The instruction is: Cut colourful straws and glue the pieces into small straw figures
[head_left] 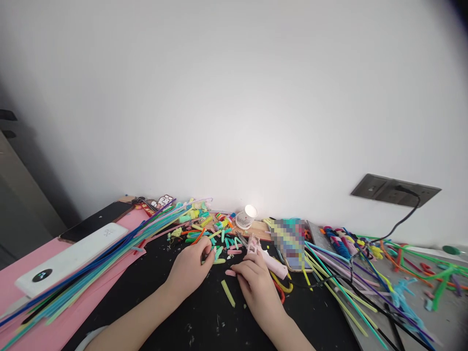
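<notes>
My left hand (pixel 193 263) is closed in a pinch over the black work surface (pixel 190 312); what is between its fingertips is hidden. Short green and yellow pipe cleaner pieces (pixel 219 261) lie right beside those fingers. To the right, my right hand (pixel 258 285) has its fingertips together at a short pink pipe cleaner piece (pixel 230 273). A pink glue gun (pixel 276 265) lies just beyond this hand, partly covered by it. Nearer me, a yellow-green piece (pixel 228 293) lies between the two forearms.
A paper cup (pixel 246 217) stands near the wall among cut pieces. Long pipe cleaners (pixel 146 243) cross a white power bank (pixel 73 258) and pink sheet (pixel 91 304) on the left. More bundles and a black cable (pixel 395 224) from the wall socket (pixel 395 190) occupy the right.
</notes>
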`<state>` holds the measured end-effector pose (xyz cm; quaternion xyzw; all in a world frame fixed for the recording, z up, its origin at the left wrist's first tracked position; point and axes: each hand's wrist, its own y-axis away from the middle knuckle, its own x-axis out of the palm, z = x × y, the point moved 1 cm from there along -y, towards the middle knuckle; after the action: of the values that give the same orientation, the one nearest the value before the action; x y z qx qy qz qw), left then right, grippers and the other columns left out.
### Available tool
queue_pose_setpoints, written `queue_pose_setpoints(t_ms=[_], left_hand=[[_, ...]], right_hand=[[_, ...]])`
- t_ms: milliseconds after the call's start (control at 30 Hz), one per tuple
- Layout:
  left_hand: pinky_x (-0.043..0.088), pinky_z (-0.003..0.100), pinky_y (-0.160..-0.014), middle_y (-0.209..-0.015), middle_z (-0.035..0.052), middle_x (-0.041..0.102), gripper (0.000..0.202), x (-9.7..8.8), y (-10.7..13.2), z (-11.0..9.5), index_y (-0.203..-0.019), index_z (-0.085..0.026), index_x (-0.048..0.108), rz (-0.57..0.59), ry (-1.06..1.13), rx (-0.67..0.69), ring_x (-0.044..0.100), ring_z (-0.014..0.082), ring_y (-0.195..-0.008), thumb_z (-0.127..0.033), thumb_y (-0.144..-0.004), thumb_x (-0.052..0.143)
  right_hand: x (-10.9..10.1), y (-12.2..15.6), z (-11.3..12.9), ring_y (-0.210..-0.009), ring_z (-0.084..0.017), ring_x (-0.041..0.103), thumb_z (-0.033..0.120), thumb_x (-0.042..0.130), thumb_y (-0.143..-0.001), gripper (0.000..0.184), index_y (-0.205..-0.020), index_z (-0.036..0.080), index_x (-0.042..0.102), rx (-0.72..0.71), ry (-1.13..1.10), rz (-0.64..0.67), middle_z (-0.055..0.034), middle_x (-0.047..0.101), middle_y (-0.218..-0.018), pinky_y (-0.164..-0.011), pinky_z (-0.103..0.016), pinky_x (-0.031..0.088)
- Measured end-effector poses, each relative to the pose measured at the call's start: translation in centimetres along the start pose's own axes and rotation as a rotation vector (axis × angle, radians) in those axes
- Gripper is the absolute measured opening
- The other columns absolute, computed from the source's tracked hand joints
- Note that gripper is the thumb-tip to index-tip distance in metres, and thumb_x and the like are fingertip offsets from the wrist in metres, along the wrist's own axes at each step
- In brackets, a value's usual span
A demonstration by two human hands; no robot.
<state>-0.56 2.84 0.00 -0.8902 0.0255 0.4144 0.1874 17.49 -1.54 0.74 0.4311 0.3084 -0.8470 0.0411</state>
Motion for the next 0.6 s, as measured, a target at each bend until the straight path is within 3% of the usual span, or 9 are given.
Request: queue_pose_setpoints(t_ms=[200, 333, 433, 600], left_hand=[[0.034, 0.020, -0.052, -0.079, -0.0019, 0.057, 0.009, -0.3, 0.6, -1.5, -0.089, -0.022, 0.054, 0.244, 0.184, 0.290, 0.043, 0.0100, -0.053, -0.027, -0.084, 0.049], [0.038, 0.021, -0.062, -0.080, -0.0003, 0.060, 0.014, 0.0, 0.8, -1.5, -0.087, -0.022, 0.058, 0.290, 0.207, 0.367, 0.054, 0.0129, -0.067, -0.022, -0.087, 0.044], [0.038, 0.021, -0.065, -0.077, -0.0005, 0.060, 0.018, 0.3, 0.6, -1.0, -0.084, -0.021, 0.056, 0.231, 0.187, 0.319, 0.055, 0.0136, -0.071, -0.020, -0.089, 0.039], [0.028, 0.022, -0.050, -0.058, -0.0039, 0.045, 0.020, 0.4, 0.2, -0.2, -0.067, -0.019, 0.041, 0.104, 0.059, 0.130, 0.041, 0.0117, -0.051, -0.025, -0.086, 0.039]], right_hand=[[0.0, 0.1, -0.2, -0.084, -0.020, 0.056, 0.001, 0.049, -0.074, 0.024, -0.083, 0.020, 0.061, 0.141, -0.164, -0.074, -0.0048, 0.059, -0.085, -0.075, -0.033, 0.049], [0.1, 0.2, -0.2, -0.083, -0.019, 0.055, 0.000, 0.047, -0.072, 0.023, -0.080, 0.019, 0.058, 0.162, -0.188, -0.063, -0.0049, 0.055, -0.086, -0.074, -0.031, 0.048], [-0.4, 0.2, -0.2, -0.089, -0.021, 0.053, -0.002, 0.044, -0.072, 0.028, -0.084, 0.020, 0.057, 0.084, -0.128, -0.019, -0.0047, 0.056, -0.086, -0.080, -0.035, 0.045], [-1.8, 0.1, 0.5, -0.096, -0.021, 0.047, -0.004, 0.044, -0.060, 0.033, -0.077, 0.021, 0.057, -0.018, -0.021, 0.150, -0.0025, 0.056, -0.086, -0.090, -0.038, 0.037]])
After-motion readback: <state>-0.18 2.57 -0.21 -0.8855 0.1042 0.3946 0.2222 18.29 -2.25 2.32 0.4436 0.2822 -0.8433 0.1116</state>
